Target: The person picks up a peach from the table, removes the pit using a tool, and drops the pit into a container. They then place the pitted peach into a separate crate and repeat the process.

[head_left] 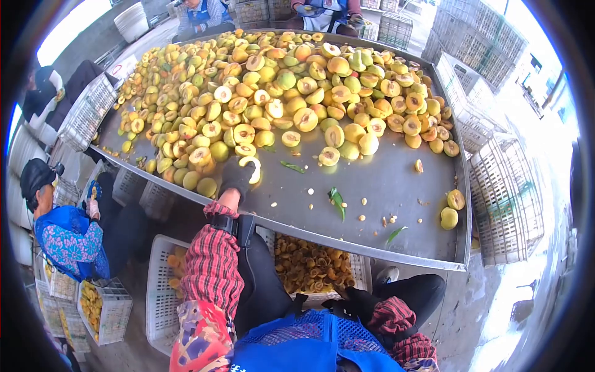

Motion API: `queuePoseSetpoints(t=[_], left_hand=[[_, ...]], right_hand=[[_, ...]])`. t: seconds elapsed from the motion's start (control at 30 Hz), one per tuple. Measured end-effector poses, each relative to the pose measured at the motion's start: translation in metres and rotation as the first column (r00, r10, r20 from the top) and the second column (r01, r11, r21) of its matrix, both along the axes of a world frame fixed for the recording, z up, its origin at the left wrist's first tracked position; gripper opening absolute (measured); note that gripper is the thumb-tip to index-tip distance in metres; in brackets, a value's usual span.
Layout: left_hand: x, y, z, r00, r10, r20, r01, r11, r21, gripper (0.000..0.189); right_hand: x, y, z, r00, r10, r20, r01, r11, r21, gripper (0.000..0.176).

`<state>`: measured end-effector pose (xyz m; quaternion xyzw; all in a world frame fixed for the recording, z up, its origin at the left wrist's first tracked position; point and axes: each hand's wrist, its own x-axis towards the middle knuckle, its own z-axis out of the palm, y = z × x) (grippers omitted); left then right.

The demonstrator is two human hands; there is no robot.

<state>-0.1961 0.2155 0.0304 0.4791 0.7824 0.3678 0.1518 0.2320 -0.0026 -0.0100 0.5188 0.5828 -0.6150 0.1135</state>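
My left hand [237, 176], in a dark glove, reaches over the near edge of the metal table [384, 208]. Its fingers are closed at a pale-rimmed peach half [253, 167], beside the front of a big pile of halved peaches [242, 93]. Many halves lie cut side up, some with the brown pit hollow showing. My right hand [361, 302], also dark-gloved, is low by my lap, at the near side of a crate of brownish fruit pieces [313, 263]. Its fingers are dark and blurred against my clothes, so whether it holds anything is hidden.
Green leaves [336, 203] and pale kernels are scattered on the table. Two loose peach halves [449, 217] lie near its right edge. Stacked white crates [505, 195] stand at the right. A co-worker [71, 229] sits at the left; other people sit beyond the table.
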Motion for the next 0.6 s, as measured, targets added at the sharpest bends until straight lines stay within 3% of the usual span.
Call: queuePoseSetpoints(t=[0.07, 0.1, 0.17, 0.23, 0.27, 0.3, 0.4, 0.5, 0.6], left_hand=[[0.018, -0.010, 0.015, 0.935, -0.071, 0.347, 0.056, 0.997, 0.054, 0.035], [0.022, -0.014, 0.017, 0.870, -0.141, 0.472, 0.117, 0.990, 0.080, 0.035], [0.047, -0.033, 0.044, 0.744, -0.201, 0.637, 0.193, 0.978, 0.083, 0.041], [0.081, -0.061, 0.084, 0.600, -0.347, 0.720, 0.352, 0.924, 0.152, 0.043], [0.097, -0.071, 0.093, 0.512, -0.414, 0.753, 0.426, 0.883, 0.196, 0.045], [0.112, -0.079, 0.093, 0.525, -0.461, 0.716, 0.472, 0.857, 0.206, 0.038], [0.153, -0.102, 0.095, 0.491, -0.624, 0.608, 0.719, 0.684, 0.121, 0.030], [0.188, -0.126, 0.083, 0.444, -0.728, 0.522, 0.757, 0.617, 0.217, 0.027], [0.197, -0.133, 0.085, 0.525, -0.649, 0.551, 0.750, 0.659, 0.063, 0.028]], right_hand=[[-0.007, 0.010, 0.036, 0.976, 0.204, 0.070, -0.214, 0.952, 0.220, 0.037], [-0.006, 0.015, 0.042, 0.993, 0.070, -0.096, -0.055, 0.987, 0.149, 0.036], [-0.002, 0.021, 0.055, 0.896, -0.241, -0.374, 0.232, 0.970, -0.069, 0.034], [-0.014, 0.045, 0.127, 0.809, -0.394, -0.437, 0.337, 0.919, -0.204, 0.033], [-0.019, 0.052, 0.130, 0.789, -0.417, -0.451, 0.418, 0.903, -0.103, 0.033], [-0.021, 0.058, 0.146, 0.730, -0.494, -0.473, 0.494, 0.859, -0.135, 0.035], [-0.035, 0.072, 0.158, 0.617, -0.520, -0.591, 0.622, 0.782, -0.038, 0.038], [-0.044, 0.079, 0.154, 0.638, -0.505, -0.582, 0.607, 0.794, -0.024, 0.038], [-0.035, 0.071, 0.134, 0.569, -0.528, -0.630, 0.580, 0.801, -0.148, 0.038]])
